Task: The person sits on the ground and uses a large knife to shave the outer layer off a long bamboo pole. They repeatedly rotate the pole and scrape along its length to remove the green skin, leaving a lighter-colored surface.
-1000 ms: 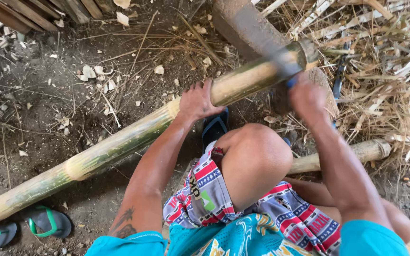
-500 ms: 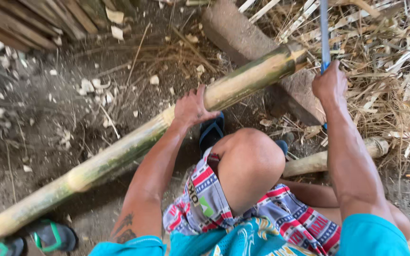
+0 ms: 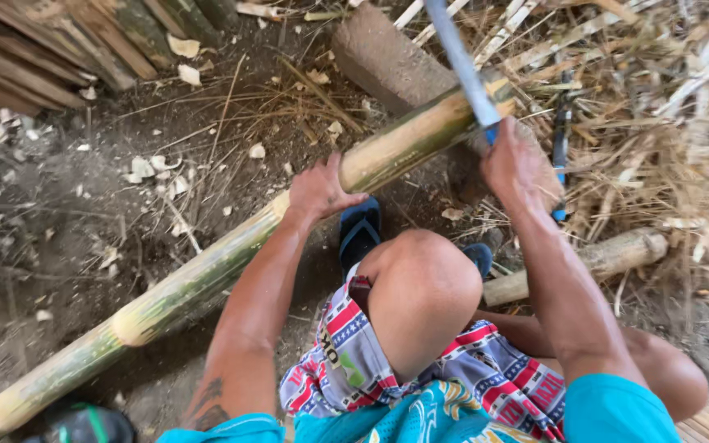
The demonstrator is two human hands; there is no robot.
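A long green-yellow bamboo pole [image 3: 231, 262] is laid slantwise over the dirt ground [image 3: 67, 221], from the lower left corner of the view up to its cut end at the upper right, where that end is propped on a grey stone block [image 3: 387, 61]. A long blade [image 3: 461, 61] with a blue handle is set against the upper end of the pole, its flat steel running up out of the view. The end of the pole appears whole: no split running down its length can be made out, so the cutting is judged to be at an early stage, with nearly all of the pole left unworked. How deep the edge sits in the end cannot be told.

The pole is pressed down a little below its raised end by the left hand [image 3: 317, 190], whose palm is laid flat on it with the fingers spread, not wrapped around. The blade's handle is gripped by the right hand [image 3: 512, 168], closed in a fist just beside the pole's end and touching or nearly touching it.

A bent bare knee [image 3: 420, 287] is seen between the two arms, above patterned shorts [image 3: 354, 361]. A blue sandal [image 3: 360, 231] is seen under the pole. A shorter bamboo piece [image 3: 609, 256] is lying to the right, among dry bamboo strips [image 3: 666, 123]. Pale chips [image 3: 149, 168] are scattered over the soil.
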